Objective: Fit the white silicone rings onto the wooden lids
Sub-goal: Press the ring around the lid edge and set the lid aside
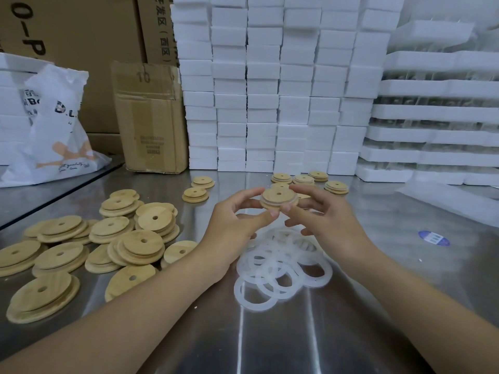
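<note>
While both hands pinch one wooden lid (279, 198) by its rim, left hand (234, 222) and right hand (322, 217) hold it above the loose rings (280, 268), probably so fingertips can seat its ring.

Two hands, the left hand (229, 228) and the right hand (328, 220), pinch one lid (279, 197). In the left heap (143, 242), at least thirteen lids show. Two far lids (195, 195) lie mid-worktop (270, 346), and four back lids (336, 187) lie beyond the hands. The rings (280, 268) number perhaps ten, though overlap blurs the count. There is one bag (54, 125), one small box (149, 117) and one sticker (434, 238).
</note>
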